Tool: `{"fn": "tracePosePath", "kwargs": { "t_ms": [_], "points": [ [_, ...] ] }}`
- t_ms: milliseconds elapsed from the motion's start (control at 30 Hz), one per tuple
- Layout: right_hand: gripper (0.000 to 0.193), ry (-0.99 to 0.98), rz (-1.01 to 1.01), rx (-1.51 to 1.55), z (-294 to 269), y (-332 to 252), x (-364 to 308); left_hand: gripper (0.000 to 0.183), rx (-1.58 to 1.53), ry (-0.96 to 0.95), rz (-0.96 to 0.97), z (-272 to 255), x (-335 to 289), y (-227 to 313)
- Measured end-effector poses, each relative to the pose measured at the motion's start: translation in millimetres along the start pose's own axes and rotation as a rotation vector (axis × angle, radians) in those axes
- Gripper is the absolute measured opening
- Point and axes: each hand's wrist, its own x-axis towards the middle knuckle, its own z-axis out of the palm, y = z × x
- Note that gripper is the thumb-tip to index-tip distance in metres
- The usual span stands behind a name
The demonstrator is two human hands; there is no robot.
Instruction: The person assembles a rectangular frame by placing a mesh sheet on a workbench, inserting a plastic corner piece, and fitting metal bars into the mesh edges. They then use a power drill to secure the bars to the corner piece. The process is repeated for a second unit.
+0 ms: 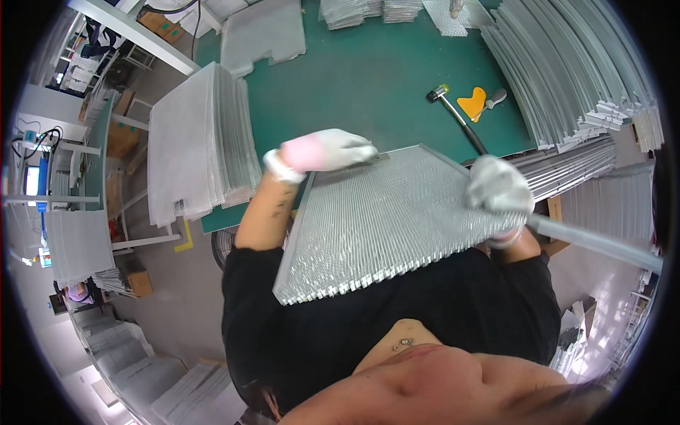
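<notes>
A silver ribbed panel (386,219) slants between my body and the green table, with thin metal edging along its left and far sides. Its near edge shows a row of small white rib ends. My left hand (329,150), in a white and pink glove, is closed at the panel's far left edge, fingers together and pointing right. On the panel's right side, my right hand (499,185), in a white glove, is curled into a fist and slightly blurred. A pale metal bar (598,244) runs off to the right from beside that hand; whether the hand touches it I cannot tell.
On the green table (340,78) lie a mallet (457,117), a yellow scraper (471,103) and a grey-handled tool (496,98). Stacked panels stand left (191,142) and right (567,71). Bubble-wrapped pieces (354,10) lie at the far edge. Long metal strips (574,170) sit right.
</notes>
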Motion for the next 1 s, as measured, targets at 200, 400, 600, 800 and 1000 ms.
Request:
{"fn": "tracePosePath", "kwargs": {
  "t_ms": [200,400,600,800,1000],
  "points": [
    [0.02,0.311,0.446,-0.264,-12.5,51.1,51.8,0.033,-0.231,0.843,0.969,-3.2,-93.3,31.7],
    [0.02,0.393,0.427,-0.092,-2.5,74.4,57.9,0.021,-0.274,1.585,0.701,16.6,-60.5,43.9],
    [0.022,0.476,0.402,-0.118,0.6,70.7,45.9,0.019,-0.258,1.421,0.784,17.2,-65.7,37.0],
    [0.094,0.55,0.201,-0.22,13.6,59.0,76.9,0.018,-0.228,1.46,0.771,11.9,-62.7,33.9],
    [0.063,-0.11,0.258,-0.543,-32.8,35.6,115.2,0.016,-0.279,1.485,0.712,7.1,-62.5,29.3]
  ]
}}
